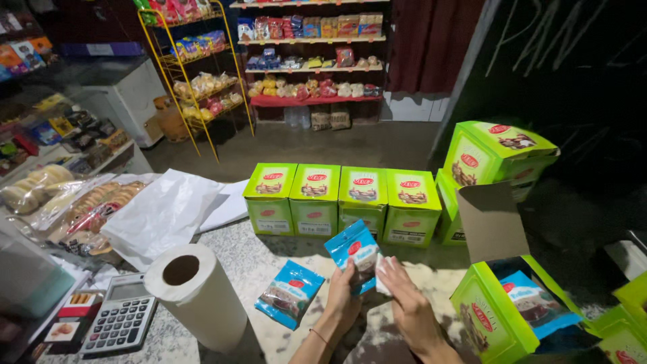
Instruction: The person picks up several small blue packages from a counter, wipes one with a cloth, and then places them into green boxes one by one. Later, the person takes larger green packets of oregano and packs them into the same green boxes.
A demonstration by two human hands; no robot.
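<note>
Both hands, left [344, 291] and right [404, 296], pinch the blue packet [356, 255] by its lower edge; light, crinkly, likely slippery.

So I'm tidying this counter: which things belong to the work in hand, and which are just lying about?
In use: blue packet held by left hand and right hand, second blue packet, open green box.
Lying about: paper towel roll, calculator, white bag.

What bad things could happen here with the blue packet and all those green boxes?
The blue packet is pinched by the left hand while the right hand wipes it with a white cloth, so it might slip. The second packet lies near the counter's front and could get knocked off. The stacked green boxes sit tilted and might topple.
</note>
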